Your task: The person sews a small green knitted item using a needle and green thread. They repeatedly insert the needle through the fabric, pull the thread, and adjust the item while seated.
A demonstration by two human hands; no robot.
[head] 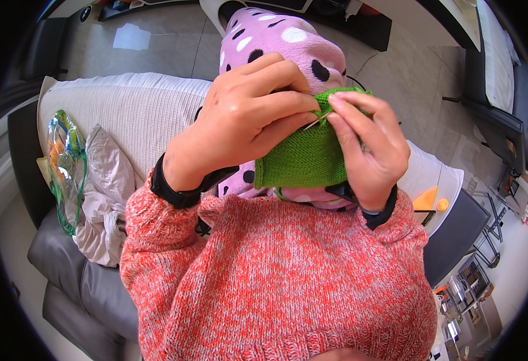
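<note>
A bright green knitted piece [309, 158] hangs between my two hands, over a pink fleece blanket with black and white spots [286, 38]. My left hand [246, 108] pinches the upper edge of the knitting with thumb and forefinger. From the other side, my right hand [372, 140] grips the same edge between its thumb and fingers. A thin pale knitting needle [311, 124] crosses the stitches between the fingertips, its tip pointing down and left. The rest of the needle is hidden by the fingers. Black bands circle both wrists.
A grey leather sofa [106, 289] bears a white ribbed cover [155, 99]. At left lie a clear plastic drawstring bag [68, 180] and a crumpled pale cloth [104, 216]. An orange knitted piece [425, 198] and small orange ball [442, 205] are at right.
</note>
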